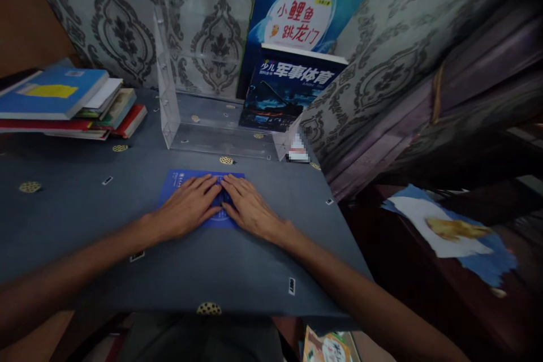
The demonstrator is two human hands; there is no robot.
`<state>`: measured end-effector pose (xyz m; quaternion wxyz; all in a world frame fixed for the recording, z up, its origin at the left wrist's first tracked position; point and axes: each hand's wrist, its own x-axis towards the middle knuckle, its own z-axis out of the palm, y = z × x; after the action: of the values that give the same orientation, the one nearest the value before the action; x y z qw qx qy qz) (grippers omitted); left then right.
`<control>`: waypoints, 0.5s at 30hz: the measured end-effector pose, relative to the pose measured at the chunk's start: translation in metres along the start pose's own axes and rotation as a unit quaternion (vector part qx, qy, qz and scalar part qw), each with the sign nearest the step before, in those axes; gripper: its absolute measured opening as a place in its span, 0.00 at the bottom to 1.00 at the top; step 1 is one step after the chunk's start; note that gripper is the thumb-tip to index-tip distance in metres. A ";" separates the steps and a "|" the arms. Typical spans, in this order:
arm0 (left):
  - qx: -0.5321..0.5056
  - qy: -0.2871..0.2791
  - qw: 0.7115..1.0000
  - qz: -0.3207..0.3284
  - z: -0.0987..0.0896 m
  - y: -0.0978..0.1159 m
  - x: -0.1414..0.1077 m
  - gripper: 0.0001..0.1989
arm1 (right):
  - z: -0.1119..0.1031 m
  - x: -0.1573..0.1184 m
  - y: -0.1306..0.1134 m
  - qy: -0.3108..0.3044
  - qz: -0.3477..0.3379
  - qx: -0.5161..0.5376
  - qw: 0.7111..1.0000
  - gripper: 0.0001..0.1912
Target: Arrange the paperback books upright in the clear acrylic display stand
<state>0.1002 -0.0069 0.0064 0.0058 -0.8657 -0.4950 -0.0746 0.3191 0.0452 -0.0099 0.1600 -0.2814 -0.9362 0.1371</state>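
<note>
A blue booklet or sheet with pale print point(172, 184) lies flat on the grey-blue desk point(237, 288). Both of my hands rest on top of it, palms down. My left hand point(190, 203) covers its left and middle part, fingers stretched out. From the other side, my right hand point(250, 206) covers the right part, its fingers also extended. The fingertips of the two hands nearly meet near the far edge, and between the thumbs some blue surface shows. Much of the booklet is hidden under the hands.
Behind the booklet stands a clear acrylic rack point(220, 138), holding a dark book point(288, 90) at its right end. A taller blue book point(305, 5) leans on the wall. Stacked books point(63, 96) sit at the left. Papers point(441, 226) lie off the desk's right side.
</note>
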 end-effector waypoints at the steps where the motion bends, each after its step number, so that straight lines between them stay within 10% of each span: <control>1: 0.004 -0.002 1.000 -0.019 0.000 -0.005 -0.002 0.24 | 0.000 0.001 0.000 -0.010 0.005 -0.001 1.000 0.28; 6: 0.021 -0.008 0.991 -0.129 -0.010 -0.037 -0.019 0.27 | -0.009 0.009 -0.008 -0.043 0.034 -0.006 0.998 0.28; 15: 0.030 0.006 0.992 -0.118 -0.009 -0.039 -0.024 0.24 | 0.012 0.056 -0.051 -0.068 0.013 0.020 0.997 0.30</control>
<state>0.0540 -0.0087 0.0092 0.0260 -0.7999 -0.5960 -0.0649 0.2456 0.0344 0.0093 0.0997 -0.2802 -0.9383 0.1764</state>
